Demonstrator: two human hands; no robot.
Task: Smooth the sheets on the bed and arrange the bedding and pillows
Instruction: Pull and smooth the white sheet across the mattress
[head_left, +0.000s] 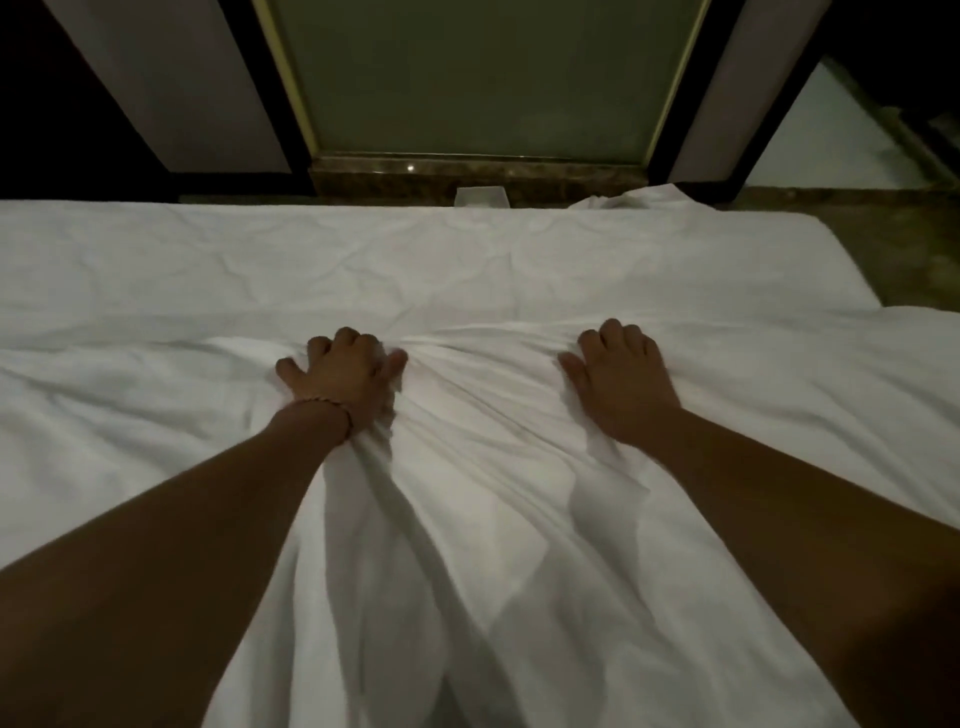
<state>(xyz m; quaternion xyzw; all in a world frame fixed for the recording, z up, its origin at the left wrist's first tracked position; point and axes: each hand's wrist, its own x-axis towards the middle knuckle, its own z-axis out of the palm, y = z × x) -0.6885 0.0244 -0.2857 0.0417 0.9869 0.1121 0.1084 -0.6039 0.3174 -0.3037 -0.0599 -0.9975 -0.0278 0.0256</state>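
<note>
A white duvet (493, 519) lies across the near half of the bed, bunched into long folds between my arms. Its far edge runs across the bed at my fingertips. My left hand (340, 376) grips that edge, fingers curled over it, with a band on the wrist. My right hand (621, 376) grips the same edge further right, knuckles up and thumb spread to the left. Beyond the hands the white bottom sheet (415, 260) covers the mattress, lightly creased. No pillows are in view.
The bed's far edge meets a dark stone sill (467, 174) below a frosted glass door (483, 78). A crumpled white cloth (634, 197) hangs off the far right corner. Brown floor (904, 244) shows at the right. The room is dim.
</note>
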